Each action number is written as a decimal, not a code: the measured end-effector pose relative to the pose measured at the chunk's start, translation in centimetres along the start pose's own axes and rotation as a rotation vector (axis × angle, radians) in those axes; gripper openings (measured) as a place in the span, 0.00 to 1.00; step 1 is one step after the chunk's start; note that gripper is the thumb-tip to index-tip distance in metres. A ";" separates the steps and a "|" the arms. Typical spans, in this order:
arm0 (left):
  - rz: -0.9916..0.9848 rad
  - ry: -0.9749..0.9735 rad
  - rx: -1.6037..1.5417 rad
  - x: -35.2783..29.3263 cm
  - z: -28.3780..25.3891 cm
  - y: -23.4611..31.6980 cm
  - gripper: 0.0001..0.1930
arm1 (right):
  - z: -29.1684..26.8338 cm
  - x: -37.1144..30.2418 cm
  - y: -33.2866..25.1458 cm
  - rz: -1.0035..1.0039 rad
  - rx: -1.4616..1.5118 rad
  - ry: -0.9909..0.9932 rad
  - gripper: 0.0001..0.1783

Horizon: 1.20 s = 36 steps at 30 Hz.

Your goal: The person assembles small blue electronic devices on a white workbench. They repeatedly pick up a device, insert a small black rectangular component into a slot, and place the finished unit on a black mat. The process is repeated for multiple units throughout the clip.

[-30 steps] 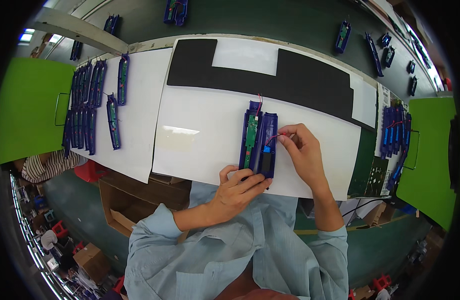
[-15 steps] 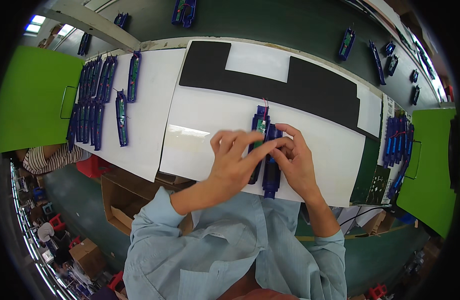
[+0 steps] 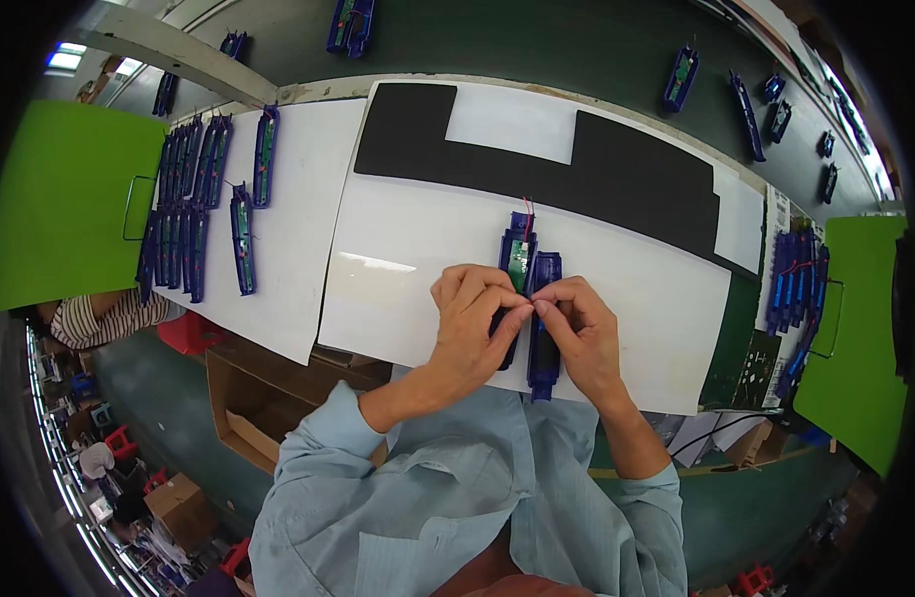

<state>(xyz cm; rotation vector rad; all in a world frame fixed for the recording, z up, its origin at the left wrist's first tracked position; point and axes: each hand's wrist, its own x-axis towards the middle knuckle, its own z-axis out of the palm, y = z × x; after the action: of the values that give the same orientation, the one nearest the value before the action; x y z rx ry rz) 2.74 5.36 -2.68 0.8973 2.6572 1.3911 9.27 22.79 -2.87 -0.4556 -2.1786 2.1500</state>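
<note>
Two long blue plastic housing halves lie side by side on the white work surface before me. The left housing (image 3: 518, 257) holds a green circuit board, with red wires rising from its far end. The right housing (image 3: 544, 374) shows no board in its visible part. Over them, my left hand (image 3: 473, 316) and my right hand (image 3: 584, 333) meet in a pinch, thumbs and fingertips almost touching. Whatever is between the fingertips is too small or hidden to name. The hands cover the middle of both housings.
A black foam sheet (image 3: 537, 184) with a cut-out lies beyond the housings. Rows of blue housings with boards (image 3: 186, 209) stand at the left, and more blue housings (image 3: 796, 284) at the right. Green panels (image 3: 69, 204) flank the table. Further housings (image 3: 681, 78) lie on the dark belt behind.
My left hand has lowered and its raised fingers have curled in to a pinch. My right hand's fingers have closed too, and the fingertips of both now meet over the housings.
</note>
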 end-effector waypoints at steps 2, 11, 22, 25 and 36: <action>-0.066 -0.024 -0.078 -0.5 0.3 0.3 0.06 | -0.1 -0.1 0.4 -0.014 0.036 -0.017 0.04; 0.093 0.008 0.351 -2.3 -0.9 0.6 0.13 | 0.2 1.7 -1.2 -0.594 -0.591 -0.101 0.10; 0.132 0.016 0.236 -2.8 -0.4 -0.1 0.13 | 0.3 2.2 -2.1 -0.593 -0.737 -0.226 0.10; 0.168 0.010 0.157 -4.3 -1.7 0.1 0.17 | 0.0 2.7 -2.9 -0.501 -0.634 -0.260 0.06; 0.252 -0.091 0.226 -6.7 -1.0 -0.9 0.26 | 0.2 3.5 -3.4 -0.280 -0.625 -0.367 0.02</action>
<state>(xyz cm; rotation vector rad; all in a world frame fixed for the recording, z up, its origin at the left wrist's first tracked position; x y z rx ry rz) 7.62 0.92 -4.42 1.3230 2.7461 1.0666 5.26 23.43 -0.10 0.2501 -2.8876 1.4694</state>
